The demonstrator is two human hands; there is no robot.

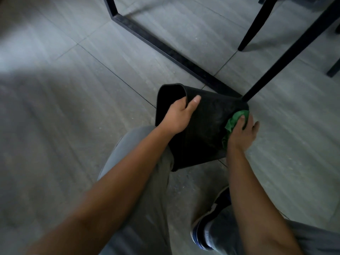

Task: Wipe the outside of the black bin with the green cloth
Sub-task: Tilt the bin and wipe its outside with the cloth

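Pressing green cloth point(237, 119) against black bin point(204, 129)

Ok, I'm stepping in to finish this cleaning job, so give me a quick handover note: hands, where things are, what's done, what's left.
Left hand: grips the rim of the black bin, fingers inside, thumb outside, holding it tipped on its side over the person's knee.
Right hand: presses the green cloth against the bin's outer wall near its base end.
Done: wiping is under way; how much wall is already clean cannot be told.
Left: probably work the cloth round the remaining sides, turning the bin, then set it upright on the floor.
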